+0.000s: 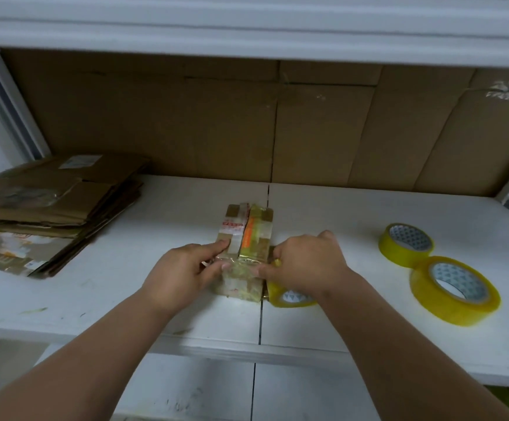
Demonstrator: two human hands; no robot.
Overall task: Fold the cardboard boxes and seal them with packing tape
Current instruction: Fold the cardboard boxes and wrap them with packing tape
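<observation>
Though both hands meet at the small box, the layout runs thus:

Flat cardboard stack [46, 205]: well to the left of the left hand, lying on the white surface [125, 299].

Left hand [183, 275]: its grip is on the box's near left part, forefinger stretched along the top, thumb pinching at the taped near edge.

Small cardboard box [247, 235]: between the two hands, on the surface, its top and near end covered in tape.

Right hand [307, 262]: its grip curls over a yellow tape roll [292, 297] just right of the box, thumb touching the box's near edge.

Two spare tape rolls [453, 288]: well apart to the right of the right hand, lying flat, touching each other.
</observation>
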